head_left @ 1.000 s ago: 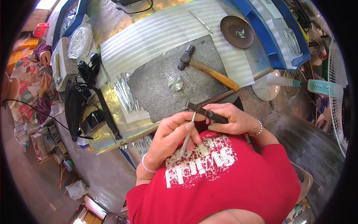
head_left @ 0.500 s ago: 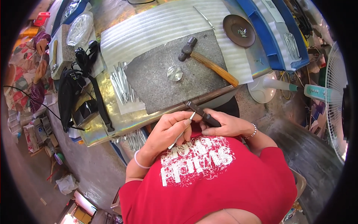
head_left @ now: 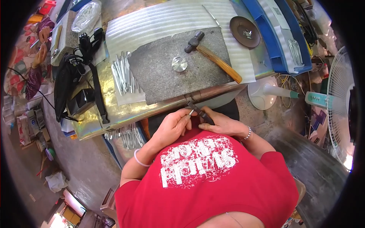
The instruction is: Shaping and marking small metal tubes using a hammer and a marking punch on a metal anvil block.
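Just off the table's near edge, my left hand (head_left: 173, 126) is closed on a slim silver rod (head_left: 191, 112), its tip showing past the fingertips. My right hand (head_left: 224, 123) grips a dark bar-shaped tool (head_left: 200, 113), whose far end meets or nearly meets the rod's tip; contact cannot be made out. Beyond both hands lies a grey stone slab (head_left: 159, 78) bearing a shiny round metal disc (head_left: 179, 64). A ball-peen hammer (head_left: 218, 62) with a wooden handle rests across the slab's right side. Several silver rods (head_left: 123, 76) lie bundled at the slab's left.
A brown dish (head_left: 240, 27) of small metal pieces sits far right, beside a blue tray (head_left: 272, 41). Black straps (head_left: 68, 79) lie on the left. A white fan (head_left: 334, 95) stands to the right. At far left, another person's hands (head_left: 41, 53) hold something thin.
The rod slants less and more of it is hidden by my left fingers. My right hand's hold on the dark tool has shifted. The whole view has tilted slightly.
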{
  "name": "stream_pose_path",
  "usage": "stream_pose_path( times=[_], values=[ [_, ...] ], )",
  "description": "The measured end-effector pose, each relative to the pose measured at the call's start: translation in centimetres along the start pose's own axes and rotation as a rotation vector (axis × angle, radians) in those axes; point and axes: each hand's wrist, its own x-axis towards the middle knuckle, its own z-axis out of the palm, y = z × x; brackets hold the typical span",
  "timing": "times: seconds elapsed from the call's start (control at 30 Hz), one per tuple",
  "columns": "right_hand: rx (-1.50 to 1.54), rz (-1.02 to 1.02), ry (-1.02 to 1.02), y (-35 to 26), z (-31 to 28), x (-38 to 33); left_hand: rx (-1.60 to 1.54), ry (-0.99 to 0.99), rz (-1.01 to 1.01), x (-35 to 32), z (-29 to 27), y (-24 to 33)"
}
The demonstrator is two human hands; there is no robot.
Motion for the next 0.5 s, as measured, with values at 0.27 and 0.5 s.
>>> stream_pose_path(
  times=[0.27, 0.5],
  values=[
    [-0.065, -0.042, 0.003, 0.7, 0.7, 0.8, 0.432, 0.173, 0.083, 0.0, 0.0, -1.3],
    [-0.112, 0.003, 0.111, 1.8, 1.7, 1.4, 0.32, 0.284, 0.174, 0.7, 0.5, -3.3]
  ],
)
